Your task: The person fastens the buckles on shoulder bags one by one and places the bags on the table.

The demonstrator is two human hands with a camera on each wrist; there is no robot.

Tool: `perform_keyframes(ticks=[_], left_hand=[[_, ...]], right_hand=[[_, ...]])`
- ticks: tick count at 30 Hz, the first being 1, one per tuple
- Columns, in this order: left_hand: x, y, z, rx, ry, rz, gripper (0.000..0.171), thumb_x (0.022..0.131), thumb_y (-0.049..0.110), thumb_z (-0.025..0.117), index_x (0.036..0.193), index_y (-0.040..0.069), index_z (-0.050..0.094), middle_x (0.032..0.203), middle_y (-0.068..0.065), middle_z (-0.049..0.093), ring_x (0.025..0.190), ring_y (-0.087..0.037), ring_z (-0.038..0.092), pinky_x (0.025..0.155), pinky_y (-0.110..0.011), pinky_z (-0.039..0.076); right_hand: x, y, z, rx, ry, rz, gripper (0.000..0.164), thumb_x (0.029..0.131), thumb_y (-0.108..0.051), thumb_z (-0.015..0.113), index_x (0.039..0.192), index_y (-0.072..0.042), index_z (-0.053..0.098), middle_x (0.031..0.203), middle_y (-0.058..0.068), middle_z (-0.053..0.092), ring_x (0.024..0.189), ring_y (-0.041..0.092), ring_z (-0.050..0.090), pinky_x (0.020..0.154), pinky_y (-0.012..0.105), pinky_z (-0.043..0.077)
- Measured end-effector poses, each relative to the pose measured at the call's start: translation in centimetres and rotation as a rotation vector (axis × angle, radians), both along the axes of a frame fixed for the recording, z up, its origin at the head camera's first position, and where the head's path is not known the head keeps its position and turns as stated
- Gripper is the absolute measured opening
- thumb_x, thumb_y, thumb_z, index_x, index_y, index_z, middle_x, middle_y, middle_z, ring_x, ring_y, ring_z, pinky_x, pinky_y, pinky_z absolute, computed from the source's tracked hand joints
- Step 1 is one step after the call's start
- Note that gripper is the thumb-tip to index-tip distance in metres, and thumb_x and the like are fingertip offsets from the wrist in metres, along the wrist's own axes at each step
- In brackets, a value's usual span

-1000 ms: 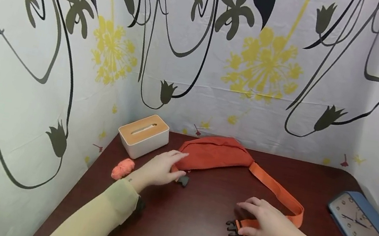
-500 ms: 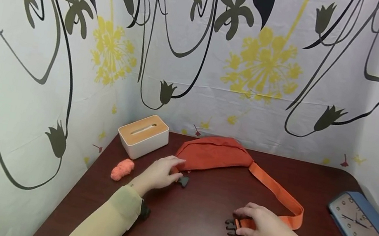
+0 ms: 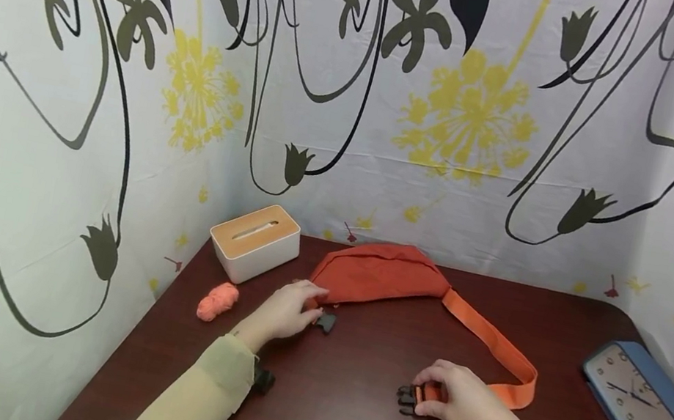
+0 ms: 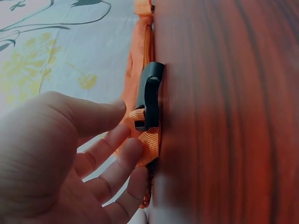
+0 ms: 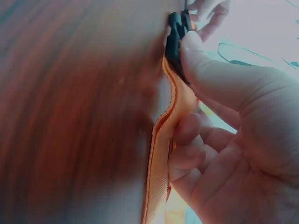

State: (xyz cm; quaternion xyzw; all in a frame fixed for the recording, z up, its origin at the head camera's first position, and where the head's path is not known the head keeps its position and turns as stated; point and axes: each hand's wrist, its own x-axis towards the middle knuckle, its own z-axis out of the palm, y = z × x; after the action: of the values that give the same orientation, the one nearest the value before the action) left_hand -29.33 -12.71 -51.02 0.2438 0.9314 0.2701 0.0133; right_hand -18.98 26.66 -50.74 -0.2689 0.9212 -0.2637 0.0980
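Note:
An orange-red waist bag [image 3: 382, 275] lies at the back of the table, its orange strap [image 3: 492, 340] looping to the right and forward. My left hand [image 3: 283, 307] is at the bag's left end, thumb and fingers loosely bent around the short webbing beside the black socket half of the buckle [image 4: 150, 95]. In the left wrist view a small gap shows between thumb and buckle. My right hand [image 3: 465, 401] pinches the pronged half of the buckle [image 3: 407, 399] at the strap's end. Its thumb presses the buckle's side in the right wrist view, and the other fingers curl by the webbing [image 5: 161, 154].
A white tissue box [image 3: 254, 243] with a wooden lid stands at the back left. In front of it lies a coral yarn bundle [image 3: 218, 302]. A blue clock [image 3: 647, 398] stands at the right. Patterned cloth walls [image 3: 350, 130] enclose the dark wooden table [image 3: 335, 418].
My right hand has closed on the pronged buckle half and shifted it slightly left, the strap following. My left hand has drawn back a little from the bag toward the socket half.

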Motion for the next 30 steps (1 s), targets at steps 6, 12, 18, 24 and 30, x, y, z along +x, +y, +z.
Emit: perform_keyframes(ticks=[6,12,18,24,30], left_hand=[[0.0,-0.1,-0.8,-0.01,0.028,0.0,0.042,0.108,0.024,0.07,0.149,0.016,0.069,0.146,-0.009,0.07,0.139,-0.033,0.065,0.119,-0.057,0.051],[0.1,-0.3,-1.4,-0.001,0.017,0.0,0.039,0.108,0.022,0.071,0.146,0.016,0.071,0.142,-0.008,0.071,0.135,-0.031,0.067,0.115,-0.055,0.053],[0.1,-0.2,-1.5,-0.037,0.06,-0.012,0.037,0.109,0.021,0.07,0.145,0.017,0.072,0.138,-0.006,0.07,0.126,-0.027,0.069,0.108,-0.05,0.057],[0.1,-0.2,-1.5,-0.055,0.088,-0.034,0.026,0.107,0.017,0.072,0.132,0.012,0.078,0.131,-0.007,0.069,0.123,-0.028,0.07,0.109,-0.051,0.057],[0.1,-0.2,-1.6,-0.029,0.05,-0.023,0.02,0.107,0.016,0.071,0.126,0.015,0.075,0.131,-0.005,0.066,0.112,-0.023,0.066,0.099,-0.045,0.057]], right_hand=[[-0.5,-0.6,-0.4,-0.079,-0.112,-0.08,0.03,0.092,-0.037,0.09,0.116,-0.029,0.075,0.097,-0.013,0.073,0.07,0.002,0.055,0.065,0.025,0.047],[-1.0,-1.3,-0.9,-0.13,-0.133,-0.124,0.03,0.092,-0.036,0.09,0.117,-0.028,0.074,0.088,-0.008,0.067,0.067,0.006,0.053,0.062,0.026,0.044],[-1.4,-1.5,-1.3,-0.152,-0.143,-0.159,0.029,0.094,-0.036,0.088,0.119,-0.029,0.074,0.09,-0.005,0.065,0.068,0.008,0.052,0.062,0.026,0.042],[-1.6,-1.3,-2.0,-0.173,-0.156,-0.19,0.03,0.095,-0.04,0.087,0.122,-0.031,0.075,0.09,-0.004,0.066,0.068,0.009,0.054,0.062,0.026,0.043],[-1.7,-1.2,-2.6,-0.201,-0.129,-0.205,0.031,0.095,-0.039,0.087,0.122,-0.03,0.076,0.088,-0.005,0.065,0.065,0.007,0.052,0.06,0.025,0.043]])
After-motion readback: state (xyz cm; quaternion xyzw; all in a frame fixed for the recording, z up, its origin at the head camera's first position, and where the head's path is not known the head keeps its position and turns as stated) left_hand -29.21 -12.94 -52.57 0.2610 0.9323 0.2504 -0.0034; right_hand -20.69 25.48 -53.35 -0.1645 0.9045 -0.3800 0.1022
